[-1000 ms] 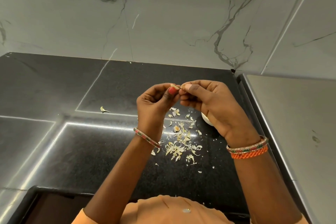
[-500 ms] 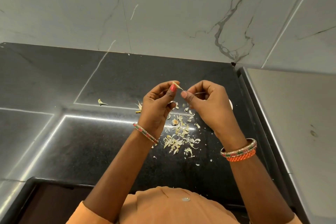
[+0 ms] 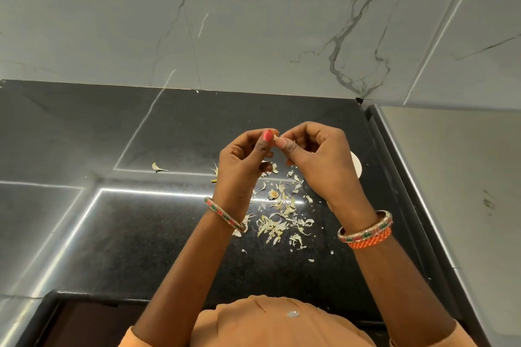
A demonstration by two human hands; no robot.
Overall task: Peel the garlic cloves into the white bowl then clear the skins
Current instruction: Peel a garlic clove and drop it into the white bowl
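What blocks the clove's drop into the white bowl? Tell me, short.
Only the holder's own right hand: it covers most of the white bowl, leaving just a sliver of rim showing beside it. The garlic clove is pinched between both hands, the left hand opposite. No other object visibly lies between.

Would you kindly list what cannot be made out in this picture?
- White bowl, head view: mostly behind the right hand; contents unseen.
- Garlic clove: too small, pinched between both hands' fingers; left hand covers part.
- Skins: some lie under the wrists.
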